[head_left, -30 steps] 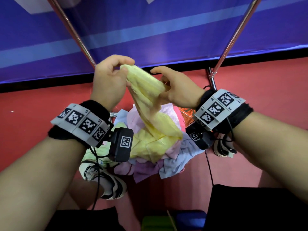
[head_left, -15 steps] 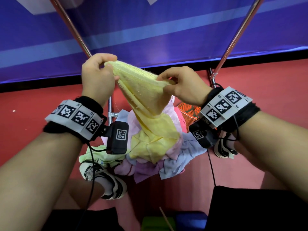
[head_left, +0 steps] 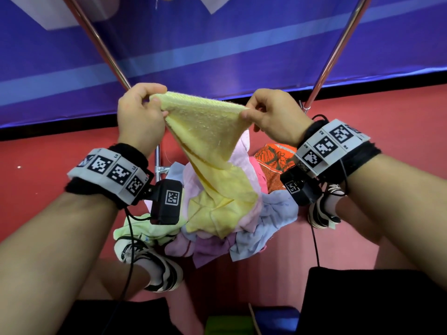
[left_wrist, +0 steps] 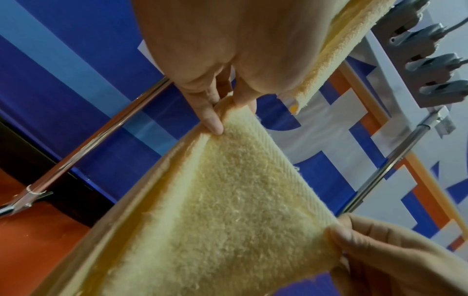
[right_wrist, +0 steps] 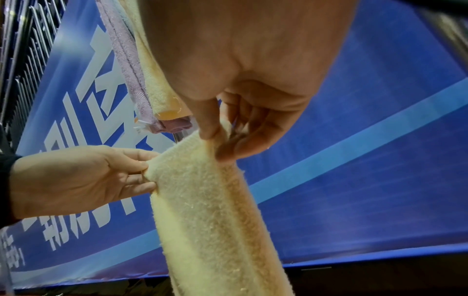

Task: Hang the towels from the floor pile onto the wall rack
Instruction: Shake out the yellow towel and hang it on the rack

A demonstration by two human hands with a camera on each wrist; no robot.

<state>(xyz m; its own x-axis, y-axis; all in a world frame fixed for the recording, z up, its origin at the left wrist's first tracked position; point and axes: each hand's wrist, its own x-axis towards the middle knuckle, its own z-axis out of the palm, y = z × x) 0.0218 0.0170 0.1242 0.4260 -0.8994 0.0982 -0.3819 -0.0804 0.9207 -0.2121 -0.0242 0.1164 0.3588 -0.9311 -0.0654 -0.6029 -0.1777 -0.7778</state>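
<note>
Spread wider, both hands pinch yellow towel; wrist views reveal hung towels.

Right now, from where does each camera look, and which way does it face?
Head: above, facing down; both forearms, left hand, right hand, yellow towel, pile.
Left wrist: under the left hand, facing along its fingers; right hand opposite.
Right wrist: mirrored; left hand opposite.
All share the towel.

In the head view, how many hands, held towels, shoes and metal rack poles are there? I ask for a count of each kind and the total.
Hands: 2, left hand and right hand
Held towel: 1, yellow
Shoes: 2
Poles: 2
Total: 7
</note>
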